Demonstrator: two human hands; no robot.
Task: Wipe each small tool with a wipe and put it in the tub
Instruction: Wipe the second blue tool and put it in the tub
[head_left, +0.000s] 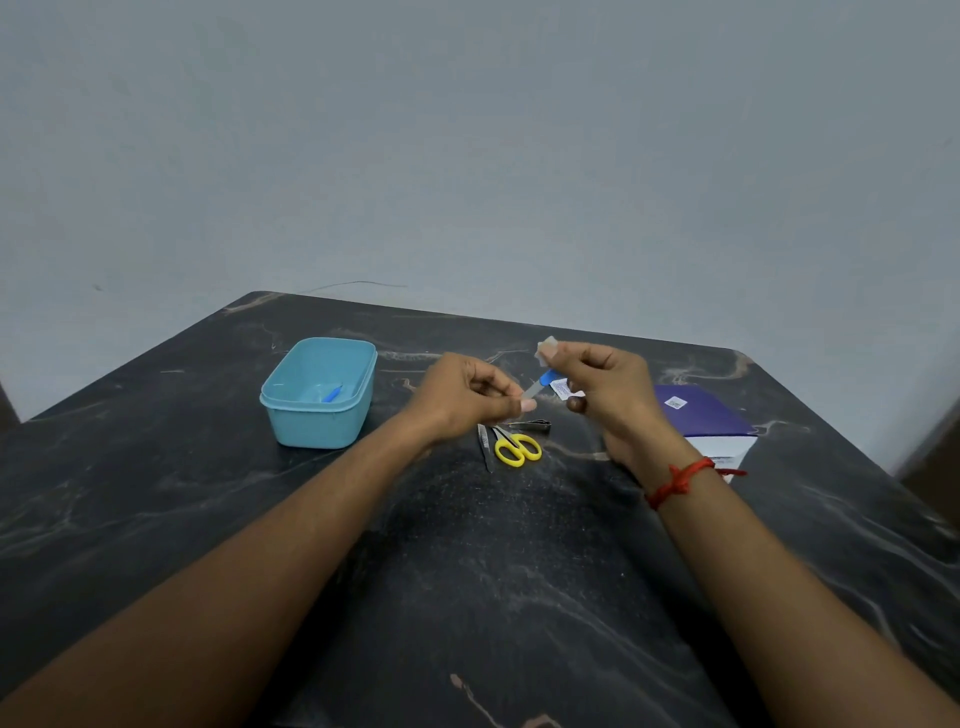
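Observation:
My left hand (467, 400) pinches the metal tip of a small blue-handled tool (539, 383), held above the table. My right hand (602, 389) grips the tool's blue end and also holds a crumpled whitish wipe (546, 347) above its fingers. The light blue tub (318, 394) stands to the left with one small blue tool (331, 393) inside. Below my hands lie yellow-handled scissors (517, 448), a metal file or tweezers (484, 445) and a nail clipper (532, 426).
A purple and white box (701, 415) lies at the right, behind my right wrist. A torn white sachet (561, 388) lies under my right hand. The dark marble table (493, 571) ends near the wall behind.

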